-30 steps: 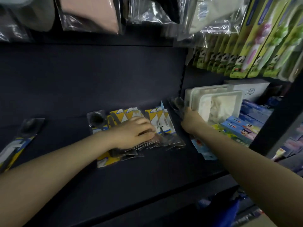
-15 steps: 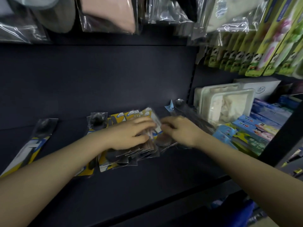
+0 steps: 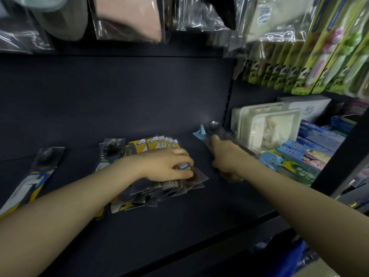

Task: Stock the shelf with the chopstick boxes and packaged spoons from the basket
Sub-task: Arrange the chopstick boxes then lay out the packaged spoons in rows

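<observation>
Left hand [image 3: 169,164] pinches the fanned yellow-and-blue packaged spoons [image 3: 159,176] mid dark shelf [image 3: 179,226]; right hand [image 3: 225,156] grips one clear-wrapped spoon pack [image 3: 214,128] at the right edge — front bare, labels unreadable.

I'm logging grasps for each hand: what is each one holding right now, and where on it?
Right hand grips a packaged spoon around its middle. Left hand rests on the spoon packs; a grip cannot be told.

Two hands [image 3: 167,164]; one lone spoon packet [image 3: 32,176] at left; two white trays [image 3: 265,126] (stacked spoon packets [image 3: 159,144] uncountable).
</observation>
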